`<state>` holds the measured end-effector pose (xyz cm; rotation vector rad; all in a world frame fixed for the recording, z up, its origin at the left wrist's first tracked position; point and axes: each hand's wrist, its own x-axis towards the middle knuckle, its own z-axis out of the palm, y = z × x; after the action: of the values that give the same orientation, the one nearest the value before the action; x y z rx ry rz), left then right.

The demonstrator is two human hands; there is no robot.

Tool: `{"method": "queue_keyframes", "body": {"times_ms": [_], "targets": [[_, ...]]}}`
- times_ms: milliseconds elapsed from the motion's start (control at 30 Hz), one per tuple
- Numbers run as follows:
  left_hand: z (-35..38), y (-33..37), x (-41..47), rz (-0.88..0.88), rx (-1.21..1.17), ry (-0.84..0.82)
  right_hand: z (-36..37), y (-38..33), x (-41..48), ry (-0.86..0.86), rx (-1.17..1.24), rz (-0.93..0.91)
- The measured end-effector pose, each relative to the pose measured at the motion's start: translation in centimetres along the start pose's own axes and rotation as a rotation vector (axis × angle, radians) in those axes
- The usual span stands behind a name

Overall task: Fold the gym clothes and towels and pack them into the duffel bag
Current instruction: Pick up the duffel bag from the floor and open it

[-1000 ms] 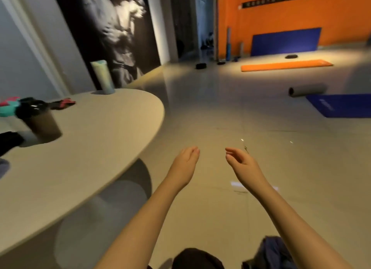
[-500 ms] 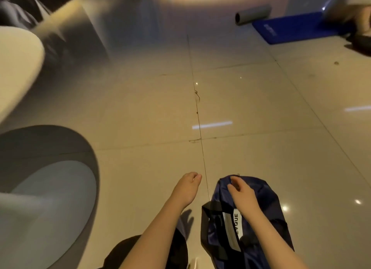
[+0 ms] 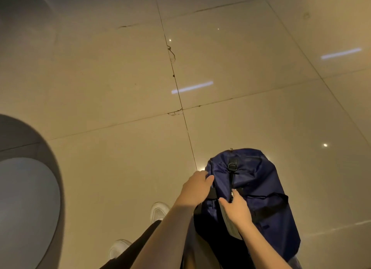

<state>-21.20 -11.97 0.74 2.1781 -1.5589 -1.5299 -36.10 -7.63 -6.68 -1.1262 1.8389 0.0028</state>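
The navy duffel bag (image 3: 261,188) stands on end on the tiled floor (image 3: 100,88), just right of the long tile joint that runs towards the person. Its lower end is hidden behind the forearms and cut off by the bottom edge of the view, so where it meets the floor cannot be seen.

The left grip (image 3: 195,188) is curled over the bag's upper left side. The thumb lies across the fabric and the fingers wrap out of sight round the far side; a black band shows just under the palm, and whether the fingers have hold of it or only of the cloth cannot be told.

The right grip (image 3: 235,208) is closed on the bag along its central zip line, thumb and forefinger pinched together at a small pale piece there, too small to name. Above it a black D-ring (image 3: 232,166) sits near the top of the bag. A black strap (image 3: 271,206) crosses the right side, and a white label (image 3: 228,226) is mostly covered by the right wrist, its print unreadable.

Two white shoes (image 3: 159,210) (image 3: 118,247) and a dark trouser leg (image 3: 140,246) show beside the bag. At the floor's left edge lies a round grey base (image 3: 26,198), only partly in view.
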Motion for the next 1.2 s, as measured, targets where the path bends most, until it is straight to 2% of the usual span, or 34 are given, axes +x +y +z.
{"method": "queue_keyframes", "body": {"times_ms": [133, 267, 400, 567, 667, 733, 800, 967, 1100, 1200], "targets": [[0.0, -1.0, 2.2, -0.037, 0.023, -0.018, 0.1, -2.4, 1.5, 0.097, 0.036, -0.01], [-0.7, -2.2, 3.9, -0.055, -0.044, -0.035, 0.1, -5.0, 2.1, 0.125, 0.058, -0.199], [-2.7, -3.6, 5.2, -0.054, -0.245, -0.041, 0.0, -9.1, 2.8, 0.053, 0.18, -0.314], [-5.8, -6.4, 6.5, -0.092, -0.485, 0.048, 0.7, -14.7, 3.9, -0.077, 0.151, -0.452], [-7.2, -8.5, 7.0, -0.096, -0.487, 0.1, 1.8, -18.3, 3.9, -0.157, 0.172, -0.549], [-8.0, -9.6, 7.3, -0.111, -0.47, 0.191, 2.8, -19.7, 4.4, -0.197, 0.137, -0.583], [-8.8, -10.8, 7.5, -0.127, -0.456, 0.285, 3.6, -19.9, 5.2, -0.157, 0.073, -0.583], [-9.2, -13.7, 8.4, -0.204, -0.43, 0.325, 4.4, -16.8, 7.8, 0.165, -0.036, -0.476], [-8.6, -14.9, 9.0, -0.16, -0.453, 0.332, 5.2, -15.4, 9.8, 0.141, -0.332, -0.34], [-7.9, -15.4, 9.3, -0.071, -0.479, 0.331, 6.9, -16.3, 10.8, 0.182, -0.297, -0.327]]}}
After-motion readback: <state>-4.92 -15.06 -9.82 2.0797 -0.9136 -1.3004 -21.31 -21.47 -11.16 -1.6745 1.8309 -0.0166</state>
